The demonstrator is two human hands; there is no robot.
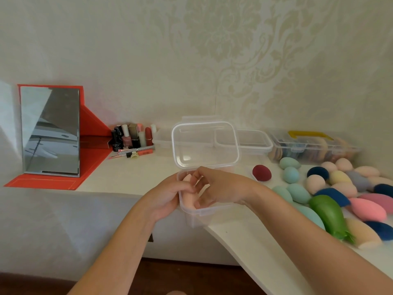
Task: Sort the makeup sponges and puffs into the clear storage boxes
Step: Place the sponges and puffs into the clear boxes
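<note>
A small clear storage box (214,208) with its lid (205,143) hinged up hangs off the table's front edge. My left hand (168,196) grips its left wall. My right hand (221,188) reaches inside, fingers curled on a peach sponge (188,199) lying in the box. Several loose sponges (338,188) in teal, peach, navy, pink and yellow lie on the table to the right, with a dark red sponge (262,173) nearest the box.
Two more clear boxes (255,143) and a yellow-handled organiser (312,145) with puffs stand by the wall. A green eggplant-shaped object (328,216) lies among the sponges. Nail polish bottles (134,137) and an orange-framed mirror (51,133) stand at the left.
</note>
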